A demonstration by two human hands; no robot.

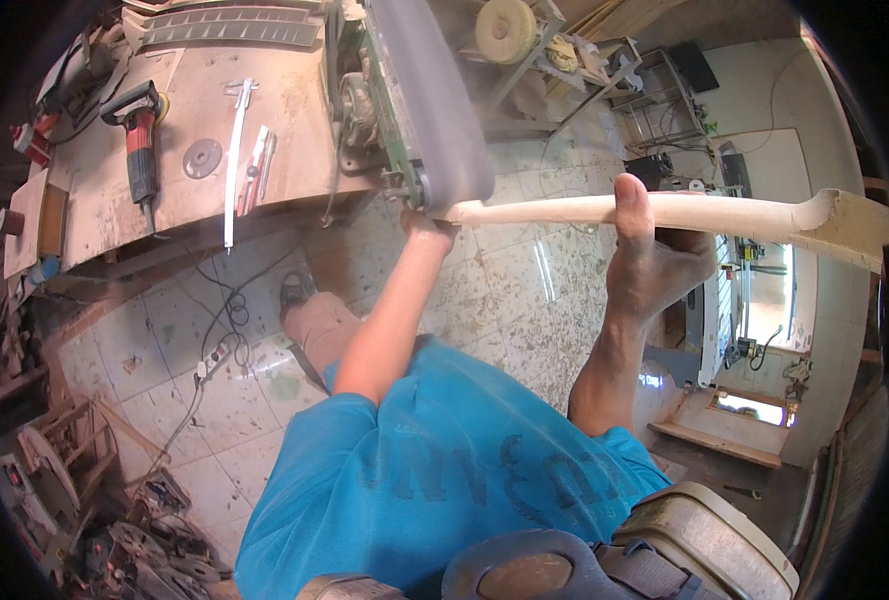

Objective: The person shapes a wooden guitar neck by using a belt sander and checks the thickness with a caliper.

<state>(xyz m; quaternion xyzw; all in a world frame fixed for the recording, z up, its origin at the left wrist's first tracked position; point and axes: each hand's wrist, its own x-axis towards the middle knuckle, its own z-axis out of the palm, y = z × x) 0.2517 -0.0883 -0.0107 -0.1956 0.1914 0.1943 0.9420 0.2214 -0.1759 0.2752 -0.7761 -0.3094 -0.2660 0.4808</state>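
Observation:
A long pale wooden piece [727,213] stretches sideways before me, slim and rounded along most of its length, with a thick squared block at its right end. My right hand [655,250] grips it right of the middle, thumb up over the near side and fingers behind. At the narrow left end my left hand [431,228] is closed around the tip, its fingers mostly hidden. Directly above that end is the rounded lower end of a belt sander's grey belt [443,125], blurred as if running. Whether wood and belt touch, I cannot tell.
On the workbench [295,120] at left lie a red-and-black angle grinder [140,150], a round disc [203,158] and a white caliper [237,165]. Cables and a power strip [211,361] lie on the tiled floor. Metal parts [145,530] are heaped at lower left.

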